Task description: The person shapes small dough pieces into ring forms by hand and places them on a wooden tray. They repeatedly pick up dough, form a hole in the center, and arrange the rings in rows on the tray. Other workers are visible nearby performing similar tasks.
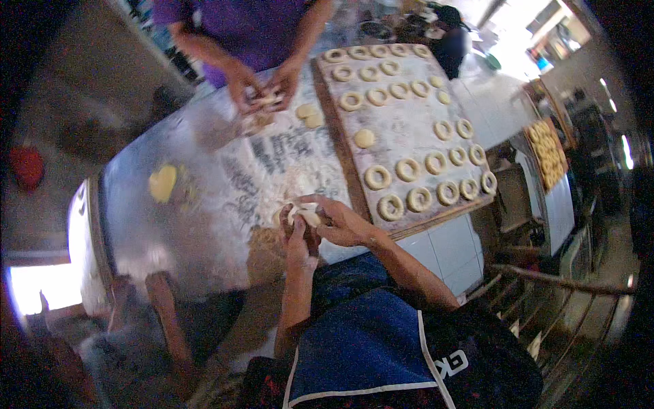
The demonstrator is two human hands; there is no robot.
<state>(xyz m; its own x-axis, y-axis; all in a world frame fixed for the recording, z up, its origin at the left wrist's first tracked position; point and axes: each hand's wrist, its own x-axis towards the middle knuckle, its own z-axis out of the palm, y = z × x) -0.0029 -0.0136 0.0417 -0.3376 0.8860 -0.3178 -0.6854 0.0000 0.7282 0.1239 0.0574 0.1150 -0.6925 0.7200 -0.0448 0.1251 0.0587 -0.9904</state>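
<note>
Blue fabric with white edging forms the wearer's apron (361, 347), nearest the camera and cut off by the lower edge. Beyond it the left hand (300, 240) and right hand (338, 223) are together, clamped on one pale, soft piece of dough (308, 216) above the near side of the table; the fingers cover much of it, so its full shape cannot be determined. At lower left, a seated or standing figure's hand (161, 288) meets the table edge; blur and shadow prevent establishing the posture. The metal table (146, 232) is smooth and dull, its middle streaked with powdery white flour (300, 178). A rounded yellow dough lump (163, 183) lies at left; two flat dough discs (313, 120) overlap near the board. The floured board (402, 126), flat with a brown edge, bears rows of plump dough rings (400, 206) and a solid round (365, 139). Across the table, a co-worker in a purple shirt (252, 34), head out of frame, has both hands (286, 83) together around dough, mostly concealed by the fingers. Farther right, a second tray (545, 153) carries closely packed pale pieces, too small to distinguish individually. The background at upper right is overexposed.
</note>
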